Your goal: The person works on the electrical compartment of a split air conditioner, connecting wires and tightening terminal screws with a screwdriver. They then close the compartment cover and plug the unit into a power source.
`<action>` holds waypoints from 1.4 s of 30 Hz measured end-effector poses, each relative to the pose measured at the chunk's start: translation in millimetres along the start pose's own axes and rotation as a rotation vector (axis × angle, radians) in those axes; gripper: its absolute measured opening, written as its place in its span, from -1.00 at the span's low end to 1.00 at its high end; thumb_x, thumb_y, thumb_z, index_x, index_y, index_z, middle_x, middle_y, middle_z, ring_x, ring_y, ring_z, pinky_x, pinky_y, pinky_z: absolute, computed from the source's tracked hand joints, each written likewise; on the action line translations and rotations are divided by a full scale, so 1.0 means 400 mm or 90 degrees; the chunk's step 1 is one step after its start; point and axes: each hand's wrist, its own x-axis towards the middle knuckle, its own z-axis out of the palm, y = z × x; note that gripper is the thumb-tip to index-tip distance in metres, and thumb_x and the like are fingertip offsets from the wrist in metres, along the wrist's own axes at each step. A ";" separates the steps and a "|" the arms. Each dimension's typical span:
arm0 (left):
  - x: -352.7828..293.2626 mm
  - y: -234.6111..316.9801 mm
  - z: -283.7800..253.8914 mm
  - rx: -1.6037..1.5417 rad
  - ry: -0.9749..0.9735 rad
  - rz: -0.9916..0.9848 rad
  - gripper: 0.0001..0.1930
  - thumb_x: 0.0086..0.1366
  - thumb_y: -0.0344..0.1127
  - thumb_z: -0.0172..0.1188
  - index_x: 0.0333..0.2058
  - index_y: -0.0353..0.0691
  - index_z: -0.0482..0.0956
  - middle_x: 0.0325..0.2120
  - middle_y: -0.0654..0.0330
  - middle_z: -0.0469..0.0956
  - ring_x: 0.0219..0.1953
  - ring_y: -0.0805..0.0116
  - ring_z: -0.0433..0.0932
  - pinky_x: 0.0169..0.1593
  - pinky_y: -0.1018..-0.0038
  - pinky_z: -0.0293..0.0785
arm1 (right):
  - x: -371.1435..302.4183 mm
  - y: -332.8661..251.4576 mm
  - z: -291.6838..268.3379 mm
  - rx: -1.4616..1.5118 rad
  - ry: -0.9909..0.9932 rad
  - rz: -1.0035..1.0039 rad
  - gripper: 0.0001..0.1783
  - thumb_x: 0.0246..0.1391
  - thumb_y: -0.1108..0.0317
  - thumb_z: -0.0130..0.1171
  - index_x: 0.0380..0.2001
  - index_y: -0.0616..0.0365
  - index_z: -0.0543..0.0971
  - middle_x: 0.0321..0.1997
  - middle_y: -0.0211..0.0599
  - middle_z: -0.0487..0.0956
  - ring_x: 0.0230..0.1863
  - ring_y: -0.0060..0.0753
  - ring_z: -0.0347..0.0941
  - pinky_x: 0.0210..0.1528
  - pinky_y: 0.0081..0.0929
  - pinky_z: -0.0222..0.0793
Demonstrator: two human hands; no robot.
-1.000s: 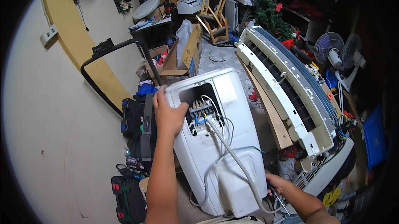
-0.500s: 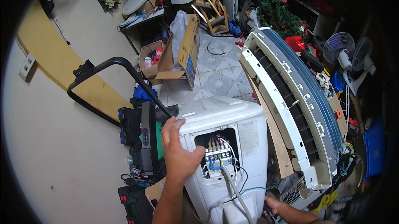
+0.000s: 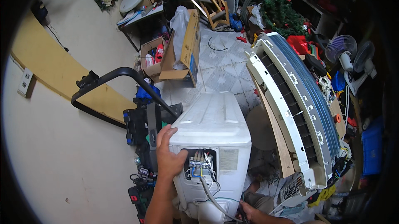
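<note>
A white air-conditioner outdoor unit (image 3: pixel 216 122) stands upright in front of me. My left hand (image 3: pixel 167 153) grips its left edge, fingers on the corner and thumb near the open wiring compartment. Inside that opening sits a terminal block (image 3: pixel 200 162) with blue, yellow and white wires. From the block a grey cable (image 3: pixel 216 201) runs down over the casing. Low at the unit's right side, my right hand (image 3: pixel 248 211) is closed around a slim dark thing, mostly hidden. A thin green wire (image 3: pixel 226 198) passes close to that hand.
A long white indoor-unit chassis (image 3: pixel 286 112) with blue-grey fins lies along the right, beside a wooden plank (image 3: pixel 274 132). A black tubular handle (image 3: pixel 120 72) rises at left by dark tool cases (image 3: pixel 135 126). An open carton (image 3: pixel 189 53) stands ahead; two fans (image 3: pixel 341 51) stand at far right.
The outdoor unit now appears further left, with more of its top showing. My left hand keeps its hold on the edge. My right hand also appears further left, still beside the unit's lower side.
</note>
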 end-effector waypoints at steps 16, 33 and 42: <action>-0.140 0.090 0.082 0.073 0.049 0.005 -0.34 -0.13 -0.46 0.43 0.09 -0.11 0.68 0.23 0.06 0.52 0.29 -0.12 0.42 0.40 0.06 0.37 | -0.147 -0.190 -0.229 -0.182 0.024 -0.162 -0.11 0.36 -0.59 -0.18 0.02 0.03 0.67 -0.52 -0.35 0.61 -0.74 -0.49 0.34 -0.74 -0.48 0.28; -0.324 -0.006 0.087 0.178 -0.032 0.118 -0.41 -0.16 -0.42 0.36 -0.01 -0.08 0.74 0.15 -0.01 0.56 0.23 -0.27 0.45 0.37 -0.14 0.33 | 0.344 0.108 -0.168 0.293 0.114 -0.078 -0.12 0.15 -0.67 0.11 -0.24 0.07 0.54 -0.54 -0.28 0.44 -0.57 -0.26 0.37 -0.51 -0.20 0.39; -0.402 -0.110 0.177 0.219 -0.049 0.092 -0.42 -0.06 -0.27 0.52 0.05 0.01 0.73 0.22 0.01 0.52 0.32 -0.30 0.36 0.38 -0.25 0.25 | 0.439 -0.119 -0.280 0.303 0.099 -0.300 -0.43 0.35 -0.32 0.15 -0.18 0.02 0.56 -0.50 -0.33 0.50 -0.60 -0.26 0.36 -0.51 -0.15 0.44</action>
